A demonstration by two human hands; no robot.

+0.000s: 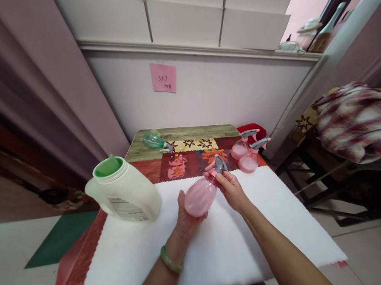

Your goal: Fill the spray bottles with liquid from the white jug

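A pink spray bottle (199, 197) is held tilted above the white cloth, its pink and grey trigger head (219, 164) pointing up and to the right. My left hand (188, 219) cups the round body from below and the left, fingers wrapped beneath it. At the neck, my right hand (230, 187) closes its fingers around the pink collar just under the trigger head. The left wrist wears a green bangle (171, 260). Left of my hands stands a large pale jug (126, 192), uncapped, with a green spout in its mouth.
Two more pink spray bottles (248, 161) stand at the table's back right. A green spray bottle (153, 140) lies on its side at the back left. A white cloth (277, 223) covers the near table. Behind is a wall with a pink note (163, 78).
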